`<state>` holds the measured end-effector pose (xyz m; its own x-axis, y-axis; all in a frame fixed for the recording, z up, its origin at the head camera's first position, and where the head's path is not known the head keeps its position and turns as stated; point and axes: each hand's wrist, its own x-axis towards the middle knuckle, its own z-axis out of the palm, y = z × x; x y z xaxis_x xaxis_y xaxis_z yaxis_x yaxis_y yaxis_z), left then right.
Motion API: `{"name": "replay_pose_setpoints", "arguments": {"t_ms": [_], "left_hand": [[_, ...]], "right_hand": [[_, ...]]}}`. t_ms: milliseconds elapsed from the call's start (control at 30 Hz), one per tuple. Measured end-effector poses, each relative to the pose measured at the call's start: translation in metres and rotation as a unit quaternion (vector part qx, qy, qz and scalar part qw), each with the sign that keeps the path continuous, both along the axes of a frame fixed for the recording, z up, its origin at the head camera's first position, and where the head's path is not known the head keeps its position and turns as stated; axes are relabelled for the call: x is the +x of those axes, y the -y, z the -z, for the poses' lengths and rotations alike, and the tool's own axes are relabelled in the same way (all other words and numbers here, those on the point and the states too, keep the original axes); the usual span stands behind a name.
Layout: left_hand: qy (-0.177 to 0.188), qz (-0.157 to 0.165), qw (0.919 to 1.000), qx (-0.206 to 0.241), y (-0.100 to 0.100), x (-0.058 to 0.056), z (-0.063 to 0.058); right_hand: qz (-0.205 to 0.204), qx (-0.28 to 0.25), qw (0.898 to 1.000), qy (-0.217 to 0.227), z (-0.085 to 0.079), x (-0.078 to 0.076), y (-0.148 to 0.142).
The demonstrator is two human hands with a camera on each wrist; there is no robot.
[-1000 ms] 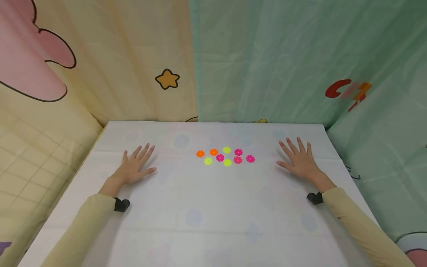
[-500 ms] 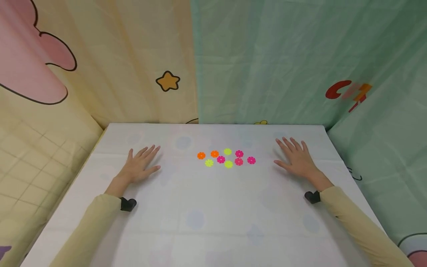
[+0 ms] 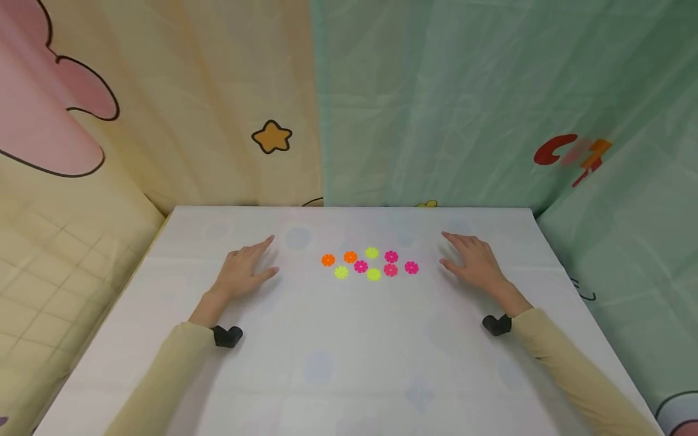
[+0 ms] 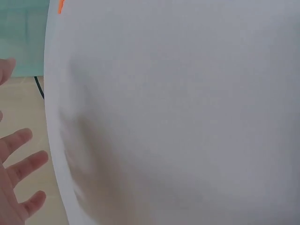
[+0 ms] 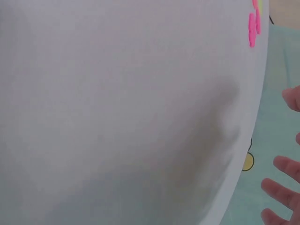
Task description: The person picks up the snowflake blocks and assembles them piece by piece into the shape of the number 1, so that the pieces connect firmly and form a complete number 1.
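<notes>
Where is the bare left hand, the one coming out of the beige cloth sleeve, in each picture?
Head: the left hand is left of centre, a bit below the middle.
Left wrist: along the left edge, partly cut off.
Right wrist: not in it.
Shared landmark: the white rectangular tabletop shows in all three.

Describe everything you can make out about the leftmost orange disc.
The leftmost orange disc is small, round and bright, with a notched edge and paler marks at its middle. It looks thin, perhaps plastic or foam; I can't tell which. It lies flat on the white tabletop, at the left end of the group, apart from the other orange disc and the nearest yellow-green disc. The left hand is to its left, not touching it.
</notes>
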<state>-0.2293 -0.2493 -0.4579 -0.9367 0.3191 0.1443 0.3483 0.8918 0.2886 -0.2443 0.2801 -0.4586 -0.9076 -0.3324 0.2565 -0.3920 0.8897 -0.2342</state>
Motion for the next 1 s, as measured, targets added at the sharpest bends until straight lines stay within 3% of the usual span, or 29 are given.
{"name": "replay_pose_setpoints", "arguments": {"t_ms": [167,367,567,767,1000], "left_hand": [[-0.003,-0.009,0.9986,0.053,-0.017,-0.006,0.000],[0.061,-0.024,0.9892,0.131,-0.041,-0.009,0.001],[0.078,-0.026,0.9831,0.163,-0.061,-0.015,0.005],[0.087,-0.002,0.9750,0.205,-0.075,-0.022,0.004],[0.114,-0.004,0.9664,0.230,-0.086,-0.028,0.009]], "right_hand": [[0.003,-0.018,1.000,-0.004,0.001,0.001,0.013],[0.001,-0.046,0.999,-0.013,0.004,0.002,0.028],[0.028,-0.061,0.998,0.022,0.003,0.004,0.041],[0.070,-0.113,0.987,0.085,0.003,0.001,0.050],[0.074,-0.141,0.980,0.122,0.007,-0.002,0.057]]}}
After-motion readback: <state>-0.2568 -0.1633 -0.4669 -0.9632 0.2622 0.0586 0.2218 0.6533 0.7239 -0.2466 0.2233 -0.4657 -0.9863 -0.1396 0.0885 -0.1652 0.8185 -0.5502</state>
